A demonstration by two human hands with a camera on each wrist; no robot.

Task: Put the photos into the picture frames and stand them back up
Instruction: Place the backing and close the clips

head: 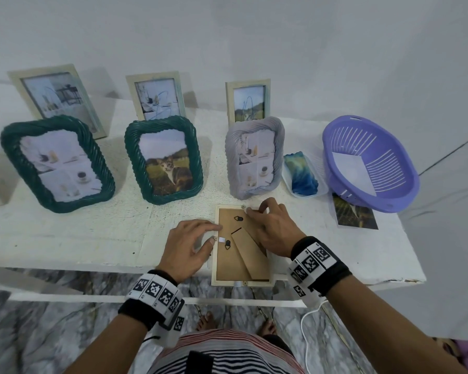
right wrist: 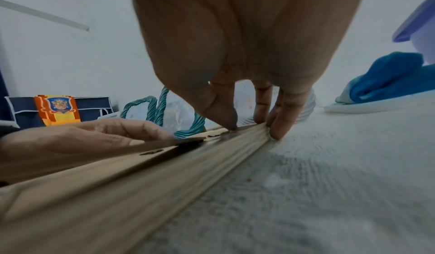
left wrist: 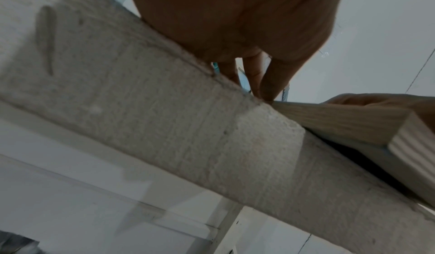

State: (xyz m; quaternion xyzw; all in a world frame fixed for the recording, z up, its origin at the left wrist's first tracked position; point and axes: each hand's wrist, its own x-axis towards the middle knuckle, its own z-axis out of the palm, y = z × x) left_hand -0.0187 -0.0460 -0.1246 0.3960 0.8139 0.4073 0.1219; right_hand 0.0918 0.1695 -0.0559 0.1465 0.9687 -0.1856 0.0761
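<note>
A pale wooden frame (head: 242, 247) lies face down at the near edge of the white bench (head: 92, 233), its brown backing board up and its fold-out stand flat against the board.

Left of that frame, two green twisted-rim frames (head: 57, 163) stand upright with photos in them, and three pale frames (head: 56, 99) stand behind them by the wall.

The left hand (head: 188, 247) rests at the frame's left rail, fingers (left wrist: 270, 83) loosely stretched, thumb tip against the small metal tab there; it grips nothing.

The right hand (head: 273, 228) sits over the frame's far right corner, thumb and forefinger curled and pinched together at the tab on the far rail, the other fingers (right wrist: 286, 112) braced against the outer edge.

Just beyond the frame stands a grey ribbed frame (head: 254, 155) holding a photo.

Right of the frame lie a blue cloth (head: 303, 172) on a white tray, a purple basket (head: 370, 163), and a loose photo (head: 355, 213) partly tucked under the basket's rim.
</note>
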